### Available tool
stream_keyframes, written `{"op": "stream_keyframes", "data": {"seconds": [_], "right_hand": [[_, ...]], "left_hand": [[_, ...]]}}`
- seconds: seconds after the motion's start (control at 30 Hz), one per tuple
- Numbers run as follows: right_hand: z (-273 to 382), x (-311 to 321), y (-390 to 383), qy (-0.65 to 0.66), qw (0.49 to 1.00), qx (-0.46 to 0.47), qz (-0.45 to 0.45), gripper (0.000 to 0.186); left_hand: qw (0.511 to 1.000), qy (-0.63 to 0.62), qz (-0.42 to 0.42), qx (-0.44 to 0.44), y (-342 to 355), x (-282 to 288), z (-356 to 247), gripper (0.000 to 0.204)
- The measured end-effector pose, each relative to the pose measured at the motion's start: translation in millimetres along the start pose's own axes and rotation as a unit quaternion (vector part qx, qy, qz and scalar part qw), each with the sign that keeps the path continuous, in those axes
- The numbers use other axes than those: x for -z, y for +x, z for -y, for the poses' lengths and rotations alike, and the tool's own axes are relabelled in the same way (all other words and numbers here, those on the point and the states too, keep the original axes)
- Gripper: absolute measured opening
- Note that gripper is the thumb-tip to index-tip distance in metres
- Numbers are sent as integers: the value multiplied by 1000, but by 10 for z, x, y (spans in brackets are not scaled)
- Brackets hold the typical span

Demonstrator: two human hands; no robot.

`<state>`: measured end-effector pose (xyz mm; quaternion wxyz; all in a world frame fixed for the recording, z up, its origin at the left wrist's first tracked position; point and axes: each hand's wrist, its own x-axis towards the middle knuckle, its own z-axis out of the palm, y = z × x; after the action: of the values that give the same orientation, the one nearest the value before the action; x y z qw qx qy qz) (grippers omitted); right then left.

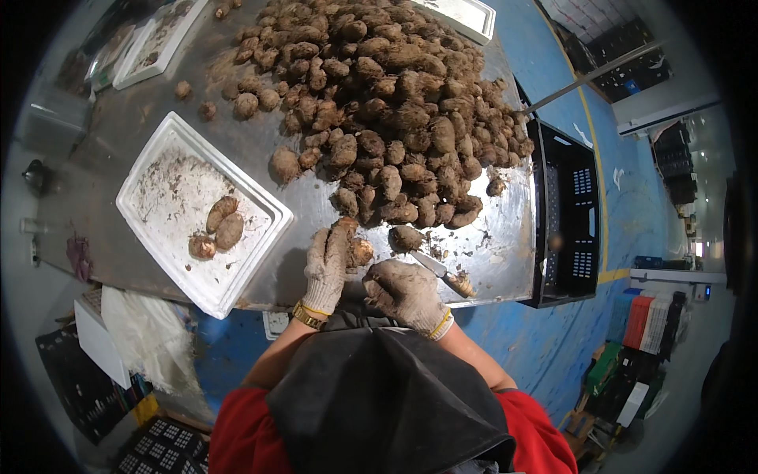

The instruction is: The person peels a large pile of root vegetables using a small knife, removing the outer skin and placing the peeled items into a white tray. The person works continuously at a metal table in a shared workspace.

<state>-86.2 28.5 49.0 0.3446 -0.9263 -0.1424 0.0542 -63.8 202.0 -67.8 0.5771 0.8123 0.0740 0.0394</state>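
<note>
We see a brown, rough-skinned, fibrous tuber with a paler end (362,252) at the lower middle of the frame, lying against the inner side of the left hand in its soiled white knit glove (324,268). That hand's fingers are straight and close together; we cannot tell how firmly they bear on it. The right hand, in a matching glove (405,291), is curled narrow, its palm hidden, so we cannot tell whether anything is inside. We would expect the tuber to feel firm and fairly dense, light enough for one hand, its hairy skin giving good grip though loose soil may slide and a bared patch may be slick. We judge the thick middle the best hold, fingertips clear of the ends. Just beyond the right hand lies a knife with a pale metal blade (430,265), an edge to keep knuckles away from. The near rim of the grey steel table (513,229) runs close by the wrists, and the heaped brown tubers (395,95) crowd the upper middle. We find freer room toward the left, up to the raised wall of the white rectangular plastic tray (254,259); at the right stands a black slotted plastic crate (584,205) beyond the table's side.
</note>
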Motion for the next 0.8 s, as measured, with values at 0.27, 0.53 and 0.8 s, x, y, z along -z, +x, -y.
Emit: {"op": "stream_keyframes", "data": {"seconds": [0.27, 0.53, 0.8], "right_hand": [[-14, 26, 107, -17, 996, -48, -77, 20], [15, -38, 58, -29, 999, 17, 29, 23], [-38, 20, 59, -23, 998, -55, -13, 30]], "left_hand": [[995, 20, 17, -99, 64, 112, -392, 31], [979, -169, 46, 106, 76, 18, -17, 59], [994, -71, 63, 52, 77, 155, 5, 57]]}}
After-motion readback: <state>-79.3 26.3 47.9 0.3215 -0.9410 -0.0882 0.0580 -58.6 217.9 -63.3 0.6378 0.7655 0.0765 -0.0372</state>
